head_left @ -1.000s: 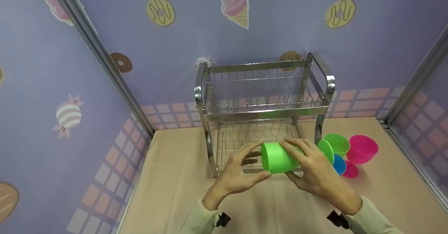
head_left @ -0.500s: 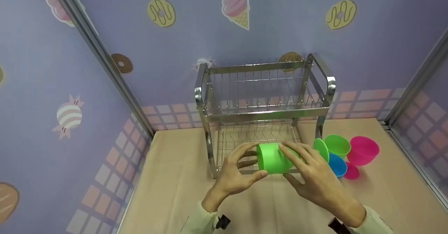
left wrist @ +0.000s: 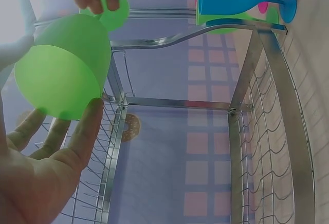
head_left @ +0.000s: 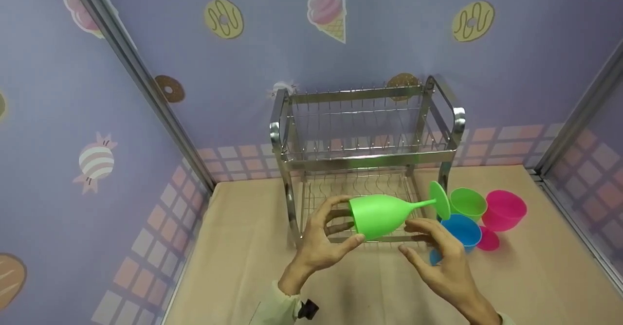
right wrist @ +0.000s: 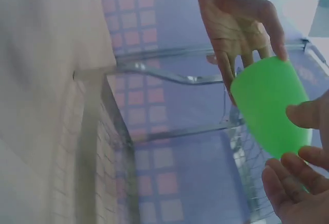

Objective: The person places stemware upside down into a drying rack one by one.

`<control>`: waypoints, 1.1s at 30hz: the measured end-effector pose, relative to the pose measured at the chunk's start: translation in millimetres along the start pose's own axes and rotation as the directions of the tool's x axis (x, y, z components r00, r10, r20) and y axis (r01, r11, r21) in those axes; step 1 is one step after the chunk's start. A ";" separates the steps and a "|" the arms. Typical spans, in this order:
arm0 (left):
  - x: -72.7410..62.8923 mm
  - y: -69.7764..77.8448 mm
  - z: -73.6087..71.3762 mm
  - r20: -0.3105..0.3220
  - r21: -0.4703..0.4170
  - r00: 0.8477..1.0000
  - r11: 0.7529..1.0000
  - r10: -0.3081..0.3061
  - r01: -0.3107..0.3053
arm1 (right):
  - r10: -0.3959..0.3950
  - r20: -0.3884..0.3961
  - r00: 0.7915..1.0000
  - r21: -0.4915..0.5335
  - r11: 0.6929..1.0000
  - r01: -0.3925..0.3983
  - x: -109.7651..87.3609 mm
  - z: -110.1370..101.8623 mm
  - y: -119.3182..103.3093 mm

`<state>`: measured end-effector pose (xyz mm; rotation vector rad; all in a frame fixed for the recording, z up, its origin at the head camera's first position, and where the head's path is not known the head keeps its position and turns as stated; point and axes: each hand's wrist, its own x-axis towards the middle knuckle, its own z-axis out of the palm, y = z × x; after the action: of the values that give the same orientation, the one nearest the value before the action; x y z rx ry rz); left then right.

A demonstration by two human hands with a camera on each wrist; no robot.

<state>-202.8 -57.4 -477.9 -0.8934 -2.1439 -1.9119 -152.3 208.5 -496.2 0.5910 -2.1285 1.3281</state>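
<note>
Green goblet [head_left: 379,216], tilted sideways in the air over the counter [head_left: 243,247], in front of the metal rack [head_left: 370,160]. Grips it near the rim with the thumb and curved fingers of the left hand [head_left: 319,244]. Holds the right hand [head_left: 445,261] just beside bowl and stem, loosely bent fingers apart from thumb; cannot tell about contact. Standing right of the rack: blue goblet [head_left: 461,230], second green goblet [head_left: 468,203], pink goblet [head_left: 505,211].

Has a goblet [head_left: 379,216] sideways before the rack [head_left: 370,160], between the left hand [head_left: 320,244] at its rim and the right hand [head_left: 445,261] near its stem, with three more goblets [head_left: 462,231] on the table [head_left: 243,247] toward the rack's right and the wall [head_left: 394,33] behind the rack.
</note>
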 end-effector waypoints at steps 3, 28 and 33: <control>0.3 -1.3 1.3 0.011 -0.003 1.000 1.000 0.009 -0.009 | 0.096 -0.008 0.995 0.090 0.991 -0.095 -1.3 9.0 3.0; 1.8 -3.3 11.2 0.000 -0.051 1.000 0.999 0.017 -0.017 | 0.460 0.216 0.861 0.768 0.465 -0.441 19.7 31.1 2.5; 2.1 -5.2 11.9 0.003 -0.041 0.999 0.999 0.032 -0.032 | 0.448 0.230 0.864 0.775 0.453 -0.441 21.4 31.0 0.3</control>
<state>-203.8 -45.6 -483.6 -0.9337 -2.0867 -1.9479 -175.5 178.8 -493.3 0.3288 -1.5849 2.6657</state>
